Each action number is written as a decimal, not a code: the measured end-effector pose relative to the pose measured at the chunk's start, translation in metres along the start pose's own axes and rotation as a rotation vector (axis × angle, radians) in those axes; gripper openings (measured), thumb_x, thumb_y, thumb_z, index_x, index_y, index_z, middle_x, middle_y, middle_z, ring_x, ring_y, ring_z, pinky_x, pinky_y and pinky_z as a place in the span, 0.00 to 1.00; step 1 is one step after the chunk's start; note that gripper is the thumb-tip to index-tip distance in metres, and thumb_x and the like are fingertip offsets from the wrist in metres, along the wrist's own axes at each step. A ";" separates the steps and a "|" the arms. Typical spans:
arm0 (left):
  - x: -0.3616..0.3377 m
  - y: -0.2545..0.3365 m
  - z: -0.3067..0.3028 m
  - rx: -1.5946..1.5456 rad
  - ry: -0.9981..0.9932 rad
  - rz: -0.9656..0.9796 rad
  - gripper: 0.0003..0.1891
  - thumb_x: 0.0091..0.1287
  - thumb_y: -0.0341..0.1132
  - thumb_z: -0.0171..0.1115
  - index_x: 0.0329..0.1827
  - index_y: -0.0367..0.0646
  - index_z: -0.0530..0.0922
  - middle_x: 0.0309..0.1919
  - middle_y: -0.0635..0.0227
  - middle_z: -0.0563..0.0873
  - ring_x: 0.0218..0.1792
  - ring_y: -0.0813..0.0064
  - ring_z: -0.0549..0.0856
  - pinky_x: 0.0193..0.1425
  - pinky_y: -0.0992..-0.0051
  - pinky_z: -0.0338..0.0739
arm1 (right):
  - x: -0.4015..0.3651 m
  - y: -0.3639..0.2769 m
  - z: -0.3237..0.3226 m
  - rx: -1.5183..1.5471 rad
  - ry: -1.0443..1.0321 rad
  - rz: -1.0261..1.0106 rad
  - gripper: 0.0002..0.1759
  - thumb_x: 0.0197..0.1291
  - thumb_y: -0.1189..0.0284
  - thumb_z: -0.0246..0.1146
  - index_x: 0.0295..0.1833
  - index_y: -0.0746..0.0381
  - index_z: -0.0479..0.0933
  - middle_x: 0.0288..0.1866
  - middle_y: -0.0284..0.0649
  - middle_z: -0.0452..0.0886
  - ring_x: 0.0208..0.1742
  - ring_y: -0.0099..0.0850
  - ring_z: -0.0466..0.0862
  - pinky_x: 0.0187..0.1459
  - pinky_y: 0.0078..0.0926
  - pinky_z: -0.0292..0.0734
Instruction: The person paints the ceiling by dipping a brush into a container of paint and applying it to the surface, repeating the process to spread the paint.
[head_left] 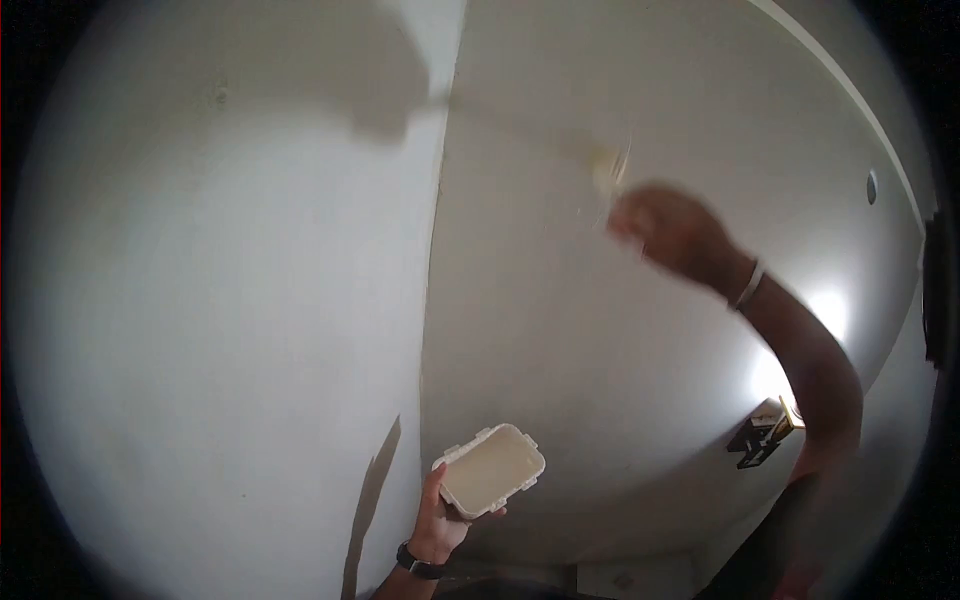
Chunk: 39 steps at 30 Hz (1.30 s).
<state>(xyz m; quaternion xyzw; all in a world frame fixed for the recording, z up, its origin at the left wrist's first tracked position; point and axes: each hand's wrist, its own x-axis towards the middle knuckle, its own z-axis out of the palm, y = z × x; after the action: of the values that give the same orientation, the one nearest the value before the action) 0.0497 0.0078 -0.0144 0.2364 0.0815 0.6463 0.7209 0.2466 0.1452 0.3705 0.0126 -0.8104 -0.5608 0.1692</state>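
Note:
My left hand (442, 525), with a dark band at the wrist, holds a pale rectangular container (492, 468) from below at the bottom centre. The container has clip tabs along its rim and a smooth whitish inside. Raised toward the upper right, my right hand (675, 232) is blurred by motion, its fingers curled in front of the grey wall surface. Just beyond its fingers is a blurred pale yellowish shape (606, 170); whether the hand grips it cannot be made out.
A whitish wall (250, 320) fills the left, meeting the greyer surface (540, 300) at a corner line. A lit lamp fixture (765, 430) is at the lower right. A round recess (872, 187) and a dark object (937, 290) are at the far right.

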 end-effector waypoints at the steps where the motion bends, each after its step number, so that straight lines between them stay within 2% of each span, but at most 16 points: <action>1: 0.000 0.001 0.000 -0.021 0.001 -0.019 0.34 0.69 0.60 0.49 0.70 0.47 0.64 0.63 0.60 0.76 0.56 0.56 0.82 0.47 0.50 0.84 | -0.005 -0.021 0.001 0.139 -0.112 0.030 0.10 0.59 0.71 0.65 0.47 0.55 0.78 0.42 0.40 0.82 0.44 0.37 0.84 0.43 0.33 0.84; 4: -0.006 0.006 0.014 0.002 0.114 -0.007 0.33 0.69 0.59 0.51 0.71 0.48 0.64 0.64 0.61 0.74 0.58 0.56 0.80 0.48 0.50 0.83 | 0.000 -0.053 -0.002 0.499 -0.198 0.050 0.07 0.62 0.68 0.63 0.44 0.55 0.76 0.40 0.37 0.81 0.42 0.33 0.84 0.41 0.32 0.84; 7: -0.002 0.004 0.007 -0.002 0.124 -0.034 0.34 0.68 0.59 0.52 0.71 0.49 0.64 0.65 0.62 0.73 0.59 0.55 0.79 0.48 0.49 0.83 | 0.019 -0.032 0.004 0.713 -0.172 0.072 0.05 0.60 0.69 0.67 0.38 0.55 0.77 0.41 0.35 0.82 0.44 0.35 0.85 0.38 0.31 0.83; 10: 0.002 0.005 0.002 -0.049 0.099 -0.077 0.34 0.67 0.60 0.53 0.70 0.49 0.64 0.65 0.62 0.74 0.59 0.55 0.79 0.50 0.48 0.82 | 0.045 0.032 0.003 0.609 -0.229 0.114 0.06 0.66 0.66 0.61 0.43 0.56 0.78 0.42 0.35 0.82 0.45 0.35 0.83 0.47 0.34 0.81; 11: 0.000 0.006 0.002 -0.048 0.103 -0.081 0.34 0.67 0.60 0.53 0.70 0.49 0.64 0.65 0.62 0.74 0.59 0.55 0.79 0.50 0.48 0.82 | 0.055 0.061 0.003 0.575 -0.141 0.111 0.08 0.66 0.65 0.61 0.43 0.57 0.78 0.43 0.37 0.82 0.46 0.37 0.83 0.49 0.36 0.80; 12: -0.001 0.007 0.003 -0.069 0.138 -0.104 0.34 0.67 0.60 0.53 0.70 0.49 0.64 0.64 0.62 0.74 0.59 0.55 0.79 0.50 0.48 0.82 | 0.070 0.086 -0.008 0.551 -0.167 0.227 0.08 0.66 0.67 0.62 0.44 0.58 0.78 0.44 0.38 0.83 0.47 0.37 0.83 0.50 0.34 0.81; 17: -0.007 0.014 0.017 -0.060 0.160 -0.079 0.33 0.68 0.59 0.52 0.70 0.49 0.64 0.63 0.61 0.75 0.58 0.56 0.80 0.50 0.49 0.82 | 0.087 0.161 -0.028 0.237 0.227 0.281 0.10 0.65 0.68 0.64 0.47 0.61 0.78 0.46 0.39 0.84 0.46 0.32 0.85 0.48 0.28 0.82; 20: -0.013 0.019 0.022 0.011 0.215 -0.116 0.33 0.68 0.59 0.52 0.70 0.49 0.64 0.63 0.61 0.75 0.57 0.56 0.80 0.50 0.49 0.82 | 0.069 0.153 -0.034 0.009 0.315 0.211 0.10 0.65 0.68 0.64 0.48 0.61 0.77 0.46 0.38 0.84 0.45 0.35 0.85 0.45 0.29 0.83; 23: -0.007 0.002 -0.009 -0.071 0.104 -0.097 0.33 0.68 0.59 0.52 0.70 0.48 0.64 0.63 0.61 0.75 0.57 0.56 0.80 0.50 0.49 0.81 | 0.032 0.100 -0.006 -0.131 0.144 -0.025 0.09 0.58 0.71 0.70 0.42 0.59 0.79 0.42 0.41 0.83 0.45 0.36 0.84 0.47 0.32 0.81; 27: -0.010 0.012 0.010 0.042 0.165 -0.065 0.33 0.68 0.59 0.52 0.70 0.48 0.64 0.63 0.60 0.75 0.57 0.55 0.80 0.50 0.48 0.81 | -0.002 -0.016 0.009 0.534 -0.107 0.204 0.09 0.60 0.66 0.67 0.43 0.58 0.79 0.45 0.41 0.82 0.48 0.37 0.84 0.47 0.33 0.82; 28: -0.010 0.011 0.008 0.036 0.130 -0.046 0.33 0.68 0.59 0.52 0.70 0.48 0.64 0.63 0.60 0.75 0.58 0.55 0.80 0.50 0.48 0.81 | -0.010 -0.030 0.020 0.365 -0.010 -0.083 0.08 0.60 0.69 0.66 0.44 0.54 0.77 0.43 0.38 0.81 0.45 0.36 0.84 0.41 0.31 0.85; 31: -0.015 0.022 0.030 0.061 0.227 -0.085 0.33 0.68 0.59 0.52 0.70 0.48 0.64 0.64 0.61 0.75 0.58 0.54 0.80 0.50 0.48 0.81 | -0.008 -0.052 0.017 0.647 -0.117 -0.083 0.07 0.63 0.68 0.62 0.46 0.53 0.76 0.45 0.38 0.80 0.47 0.34 0.84 0.44 0.29 0.84; 34: -0.013 0.019 0.016 0.024 0.228 -0.121 0.33 0.68 0.59 0.53 0.70 0.48 0.64 0.64 0.61 0.75 0.58 0.54 0.80 0.50 0.48 0.82 | 0.014 -0.027 0.016 0.656 -0.187 0.037 0.08 0.56 0.71 0.67 0.42 0.54 0.77 0.44 0.36 0.81 0.45 0.34 0.84 0.42 0.30 0.83; 36: -0.012 0.019 0.015 0.016 0.221 -0.119 0.33 0.68 0.59 0.53 0.70 0.48 0.64 0.64 0.61 0.75 0.58 0.55 0.80 0.50 0.48 0.82 | 0.044 0.015 0.011 0.654 -0.069 0.134 0.05 0.58 0.73 0.67 0.39 0.56 0.78 0.38 0.36 0.82 0.41 0.37 0.83 0.40 0.34 0.80; 37: -0.012 0.020 0.013 0.008 0.210 -0.123 0.34 0.68 0.59 0.53 0.70 0.48 0.64 0.64 0.61 0.75 0.58 0.55 0.80 0.50 0.47 0.82 | 0.058 0.039 0.006 0.544 -0.064 0.147 0.09 0.68 0.64 0.57 0.43 0.57 0.78 0.40 0.38 0.81 0.43 0.37 0.82 0.43 0.33 0.80; 39: -0.009 0.018 0.002 -0.004 0.188 -0.137 0.33 0.68 0.59 0.53 0.70 0.48 0.64 0.63 0.62 0.75 0.58 0.55 0.80 0.50 0.47 0.82 | 0.084 0.084 -0.008 0.466 0.048 0.209 0.08 0.64 0.68 0.63 0.43 0.60 0.77 0.41 0.38 0.82 0.41 0.37 0.83 0.43 0.32 0.80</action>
<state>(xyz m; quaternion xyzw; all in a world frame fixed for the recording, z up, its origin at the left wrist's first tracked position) 0.0328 -0.0007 -0.0061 0.1674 0.1635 0.6151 0.7529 0.1834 0.1516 0.4712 -0.0193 -0.9103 -0.3379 0.2382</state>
